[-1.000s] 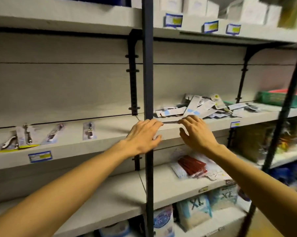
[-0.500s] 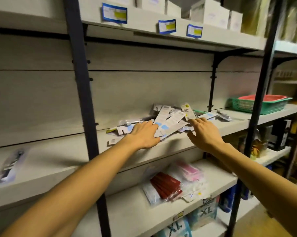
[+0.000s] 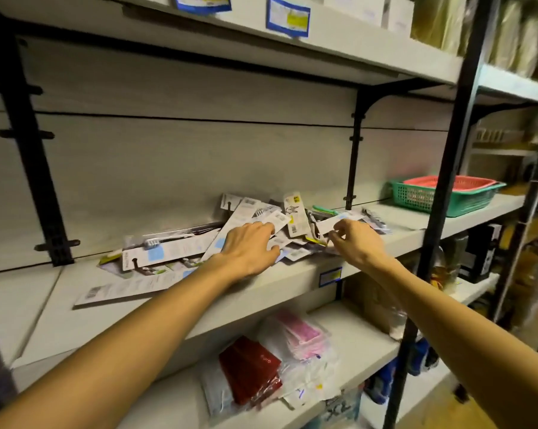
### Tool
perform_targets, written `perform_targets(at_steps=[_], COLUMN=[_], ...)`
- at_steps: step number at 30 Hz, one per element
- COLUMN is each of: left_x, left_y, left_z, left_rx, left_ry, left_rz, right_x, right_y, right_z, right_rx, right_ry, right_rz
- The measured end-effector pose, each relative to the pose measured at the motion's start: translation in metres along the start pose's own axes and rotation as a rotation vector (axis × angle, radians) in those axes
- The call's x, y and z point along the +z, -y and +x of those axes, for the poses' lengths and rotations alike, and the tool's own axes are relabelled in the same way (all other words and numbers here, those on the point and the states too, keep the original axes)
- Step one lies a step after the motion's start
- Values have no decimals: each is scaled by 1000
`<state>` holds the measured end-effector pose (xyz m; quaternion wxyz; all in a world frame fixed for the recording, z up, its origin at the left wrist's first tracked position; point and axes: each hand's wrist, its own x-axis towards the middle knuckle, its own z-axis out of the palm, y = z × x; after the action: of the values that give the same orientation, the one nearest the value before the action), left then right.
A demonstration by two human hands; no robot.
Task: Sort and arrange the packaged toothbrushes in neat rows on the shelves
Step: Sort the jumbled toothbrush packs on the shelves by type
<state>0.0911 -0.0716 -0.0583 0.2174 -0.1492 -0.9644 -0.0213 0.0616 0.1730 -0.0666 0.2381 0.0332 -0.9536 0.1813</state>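
Head view is showing a gray shelf (image 3: 199, 308) with a messy heap on it. Far on the left, one long flat pack (image 3: 119, 291) is lying by itself near the front edge of the shelf. Next to it, a pack with a white brush head (image 3: 165, 248) is resting on other packs. Then the big pile of toothbrush packs (image 3: 261, 221) is sitting in the middle of the shelf, all crossing over each other and pointing every way.

The left hand (image 3: 250, 247) is lying on the pile with its fingers spread flat, pressing down and gripping nothing. Just to the right, the right hand (image 3: 353, 239) is curling its fingers around the edge of a white pack (image 3: 331, 224) and pinching it.

Further right, a green basket (image 3: 441, 201) with a red basket (image 3: 448, 182) inside it is sitting on the same shelf, well apart from the pile.

No rows are made yet, so the sorting looks like it is only starting. Next, the right hand probably needs to lift its pack free without dragging others along, while the left hand is keeping the pile from sliding off.
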Motion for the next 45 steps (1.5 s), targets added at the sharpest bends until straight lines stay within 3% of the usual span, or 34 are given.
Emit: perform_targets(at_steps=[6,13,18,22,27,31,36,42,45], left_x=[19,43,45,40,33,30,20,-4,-20], left_y=[-31,-55,-61,-59,-48,-39,-26,-10,-1], left_z=[64,112,129,131,122,111,86,45,20], left_rx=[-108,-238,-325,-394,-557,-663,-735,-732,-766], left_ry=[-104,-87,-59,-134,-203,-297,-315,-367,-378], left_rz=[-23,72,16,-47,-266,-613,-965,-1005,-997], right_x=[20,43,40,33,23,18,14,6,2], right_y=[-18,-32,-36,-45,-53,-48,-33,0,17], right_z=[60,103,117,120,118,111,90,53,33], right_rx=[19,139,179,208,231,270,260,210,263], right_ry=[242,485,594,643,703,784,678,680,549], right_rz=[87,414,511,668,952,1092,1237,1164,1153])
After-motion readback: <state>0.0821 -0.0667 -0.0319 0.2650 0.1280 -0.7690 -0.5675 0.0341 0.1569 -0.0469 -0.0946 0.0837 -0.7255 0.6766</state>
